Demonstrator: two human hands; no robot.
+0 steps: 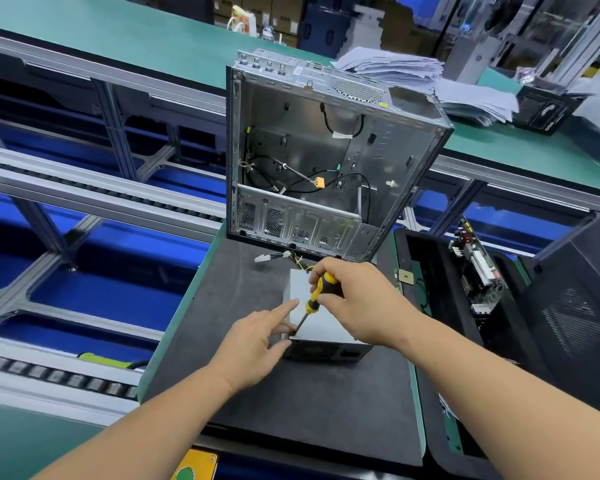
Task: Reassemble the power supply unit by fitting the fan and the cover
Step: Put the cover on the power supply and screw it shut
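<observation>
**Screwdriver at the corner of the power supply**

Head view: the power supply [321, 322] sits on a dark mat [291, 403], its pale cover on top and a black grille facing the person. The right hand [357, 299] grips the yellow-and-black handle of a screwdriver [314, 296], fingers curled round it; the shaft slants down and to the left, its tip at the near left corner of the cover. The left hand [257, 344] lies against the left side of the unit, fingers fairly straight, the forefinger reaching over the top edge just beside the screwdriver tip. Whether it pinches a screw there I cannot tell. Yellow and black wires [300, 261] with a white plug run out from the far end of the unit. Just behind stands an open metal computer case [326, 150], loose cables inside. To the right, a circuit board [478, 268] lies in a black tray. Farther back rests a stack of papers [413, 74].
</observation>
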